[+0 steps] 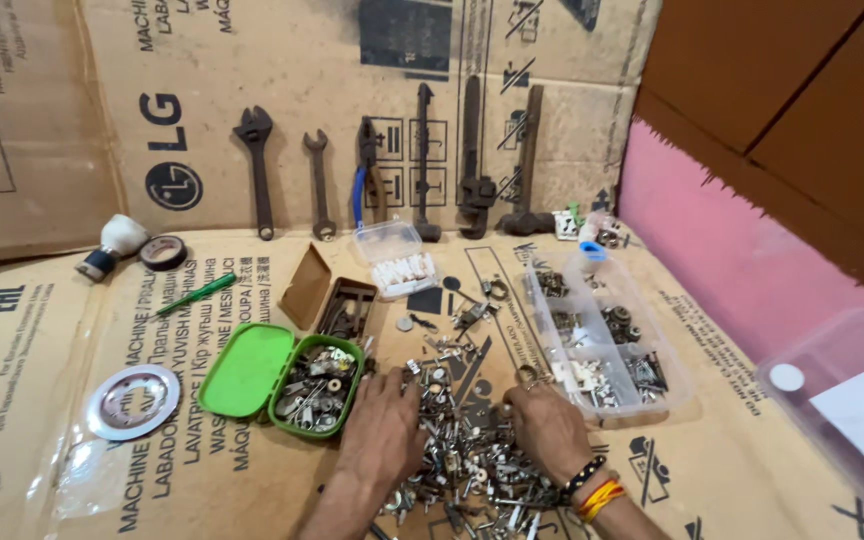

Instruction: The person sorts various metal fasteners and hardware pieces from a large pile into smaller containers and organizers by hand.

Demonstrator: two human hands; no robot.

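Observation:
A heap of small metal screws, nuts and fittings [457, 440] lies on flattened cardboard [102, 330] in front of me. My left hand [384, 425] rests palm down on the left side of the heap, fingers spread over the pieces. My right hand [547, 425], with beaded bracelets at the wrist, lies on the heap's right side, its fingers curled among the parts. Whether either hand grips a piece is hidden. An open green box [287, 380] holding more hardware sits just left of my left hand. A clear divided tray [602, 335] of sorted parts stands just right of my right hand.
Several rusty wrenches and pliers [422, 165] lean against the cardboard backing. A small clear box [397, 258], a brown cardboard box [337, 295], a green screwdriver [192, 295], a tape roll [163, 252] and a metal ring plate [134, 400] lie around. A clear plastic tub [852, 400] sits far right.

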